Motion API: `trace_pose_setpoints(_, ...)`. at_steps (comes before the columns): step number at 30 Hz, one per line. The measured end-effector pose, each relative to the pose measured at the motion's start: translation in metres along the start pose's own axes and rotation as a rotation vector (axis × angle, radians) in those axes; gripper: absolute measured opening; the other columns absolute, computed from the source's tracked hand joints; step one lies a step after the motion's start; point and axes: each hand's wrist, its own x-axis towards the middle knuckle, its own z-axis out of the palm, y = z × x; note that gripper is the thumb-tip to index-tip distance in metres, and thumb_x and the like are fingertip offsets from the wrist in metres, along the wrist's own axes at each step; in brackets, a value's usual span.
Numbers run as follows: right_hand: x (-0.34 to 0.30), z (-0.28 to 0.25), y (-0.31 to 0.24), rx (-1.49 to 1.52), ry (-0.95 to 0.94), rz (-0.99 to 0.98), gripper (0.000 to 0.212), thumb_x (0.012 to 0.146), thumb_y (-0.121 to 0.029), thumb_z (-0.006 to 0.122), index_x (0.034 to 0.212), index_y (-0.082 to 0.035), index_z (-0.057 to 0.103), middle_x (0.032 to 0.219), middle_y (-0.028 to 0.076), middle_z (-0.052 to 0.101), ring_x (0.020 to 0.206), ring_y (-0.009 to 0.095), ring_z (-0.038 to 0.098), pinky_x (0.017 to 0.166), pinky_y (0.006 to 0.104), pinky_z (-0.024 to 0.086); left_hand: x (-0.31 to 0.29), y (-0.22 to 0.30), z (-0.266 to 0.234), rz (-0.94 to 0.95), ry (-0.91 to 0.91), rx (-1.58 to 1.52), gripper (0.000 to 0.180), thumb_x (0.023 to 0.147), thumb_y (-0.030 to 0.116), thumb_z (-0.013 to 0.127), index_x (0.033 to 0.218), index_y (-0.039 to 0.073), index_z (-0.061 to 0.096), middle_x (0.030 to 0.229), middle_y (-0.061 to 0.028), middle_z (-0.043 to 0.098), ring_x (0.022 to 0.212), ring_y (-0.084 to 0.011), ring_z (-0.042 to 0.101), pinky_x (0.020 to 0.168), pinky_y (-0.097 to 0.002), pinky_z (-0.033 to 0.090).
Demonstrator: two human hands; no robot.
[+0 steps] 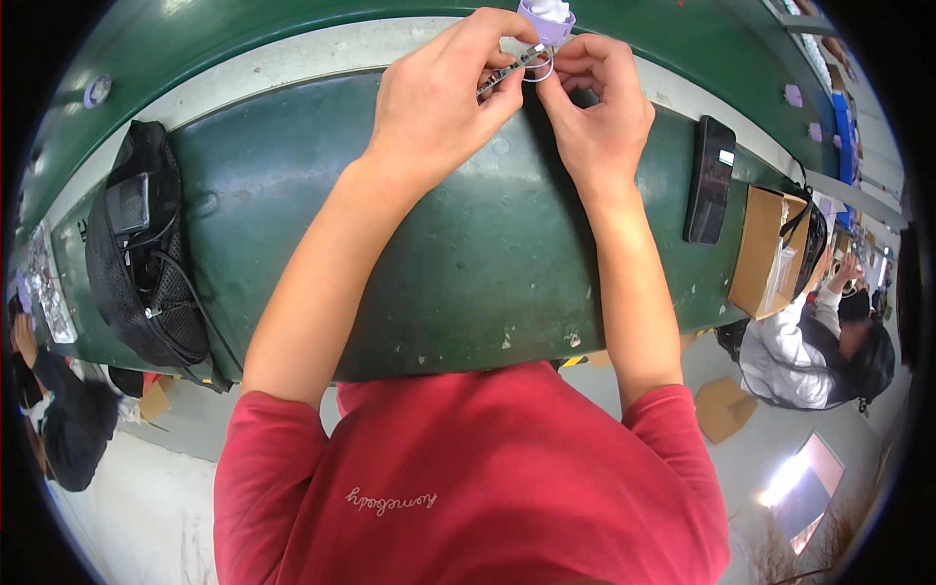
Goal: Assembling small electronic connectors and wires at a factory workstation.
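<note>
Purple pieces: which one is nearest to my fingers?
The purple cup with white stuff inside, beside your fingers; the other purple pieces lie farther away, toward the sides.

A slim, dark board with silvery patches (511, 67) shows at the left hand (434, 102), a thin, white, looped wire (534, 80) at the right hand (609, 112). Beyond them, a round, lilac plastic cup (549, 29) holds white filling (548, 10). The flat bench (478, 263) is dark green, pale-flecked; right of the hands lies a black slab phone (709, 185), left a black mesh bag (115, 278).

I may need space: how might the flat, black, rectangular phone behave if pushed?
The phone is probably stiff, being one slab. Its smooth surface suggests slipperiness. Lying flat on the green tabletop, it seems unlikely to tip or roll.
</note>
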Motion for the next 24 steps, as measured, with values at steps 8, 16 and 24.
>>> trace_pose_setpoints(8,0.0012,-0.0010,0.0003,-0.017,0.008,-0.009,0.026,0.085,0.000,0.078,0.105,0.001,0.061,0.091,0.006,0.072,0.076,0.008,0.068,0.071,0.0232,0.057,0.0020,-0.0007,0.0010,0.030,0.014,-0.015,0.036,0.079,0.003,0.076,0.112,0.012,0.065,0.083,-0.0033,0.072,0.062,-0.0099,0.058,0.059,-0.0245,0.049)
trace_pose_setpoints(16,0.0016,0.0011,0.0005,-0.011,0.005,-0.005,0.025,0.086,0.000,0.077,0.104,0.001,0.060,0.090,0.006,0.072,0.076,0.008,0.068,0.071,0.0238,0.058,-0.0007,-0.0043,0.0040,0.072,0.053,-0.044,0.036,0.080,0.001,0.075,0.113,0.011,0.064,0.083,-0.0035,0.071,0.061,-0.0087,0.058,0.057,-0.0234,0.048)
trace_pose_setpoints(24,0.0027,-0.0005,-0.0039,0.036,0.024,0.018,0.024,0.083,-0.001,0.077,0.100,-0.003,0.061,0.084,0.005,0.071,0.072,0.013,0.069,0.066,0.0255,0.056,-0.0015,-0.0017,0.0059,-0.043,0.109,-0.070,0.034,0.083,0.001,0.075,0.114,0.007,0.063,0.089,-0.0059,0.071,0.071,-0.0096,0.066,0.062,-0.0227,0.052)
